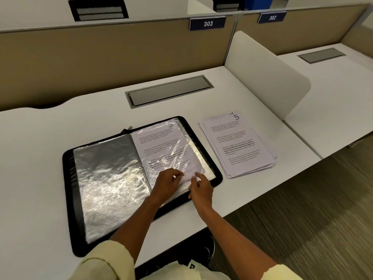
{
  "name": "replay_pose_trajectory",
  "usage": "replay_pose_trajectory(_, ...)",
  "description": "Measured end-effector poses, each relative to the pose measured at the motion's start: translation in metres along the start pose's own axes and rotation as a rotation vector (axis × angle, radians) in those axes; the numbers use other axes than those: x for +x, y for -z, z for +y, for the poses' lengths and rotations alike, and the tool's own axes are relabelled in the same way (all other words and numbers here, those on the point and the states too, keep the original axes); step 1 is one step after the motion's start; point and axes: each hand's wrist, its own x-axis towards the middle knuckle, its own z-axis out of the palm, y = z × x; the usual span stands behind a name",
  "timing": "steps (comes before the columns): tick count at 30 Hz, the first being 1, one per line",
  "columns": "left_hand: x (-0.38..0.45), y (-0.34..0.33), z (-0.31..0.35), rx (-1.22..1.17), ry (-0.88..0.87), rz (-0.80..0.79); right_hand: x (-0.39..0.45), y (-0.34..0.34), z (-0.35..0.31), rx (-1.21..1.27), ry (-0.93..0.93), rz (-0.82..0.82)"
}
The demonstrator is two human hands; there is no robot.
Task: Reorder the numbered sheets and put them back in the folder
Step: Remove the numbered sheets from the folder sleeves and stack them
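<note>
Black zip folder lies open on the white worktop, centre of the frame. Its left page is an empty, crinkled plastic sleeve. The right sleeve holds a numbered sheet, apparently a 3 at its top corner, not yet fully seated.

Left hand: grip closed in a pinch at the sheet's lower edge, near the sleeve mouth. Right hand: fingers loose and extended, index touching the sheet's lower right corner; holds nothing.

Loose stack of sheets sits right of the folder, near but apart, with a 5 on top.

Risks, as judged:
- the sheet could buckle or snag on the clingy, wrinkled plastic if pushed askew;
- the number is glare-blurred, so a misread could spoil the order;
- the fanned stack could slide if brushed.
</note>
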Motion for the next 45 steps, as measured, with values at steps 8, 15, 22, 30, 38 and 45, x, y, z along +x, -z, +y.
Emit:
replay_pose_trajectory(8, 0.002, 0.000, 0.004, 0.009, 0.023, 0.024, 0.004, 0.010, 0.008, -0.034, -0.088, 0.039)
replay_pose_trajectory(15, 0.001, -0.003, 0.011, 0.005, 0.015, 0.055, -0.007, -0.008, -0.008, 0.175, -0.203, -0.056)
replay_pose_trajectory(22, -0.004, -0.002, 0.011, -0.040, -0.026, 0.040, -0.008, -0.015, -0.021, 0.567, -0.457, -0.091)
replay_pose_trajectory(30, -0.009, 0.002, 0.012, -0.147, -0.017, -0.019, 0.002, -0.007, -0.019, 0.597, -0.531, -0.145)
replay_pose_trajectory(38, -0.027, 0.012, -0.020, 0.116, -0.003, 0.024, 0.010, -0.009, -0.013, 0.367, -0.498, -0.142)
replay_pose_trajectory(45, -0.051, 0.026, -0.066, 0.295, -0.050, -0.060, 0.007, -0.013, -0.008, 0.293, -0.442, -0.094)
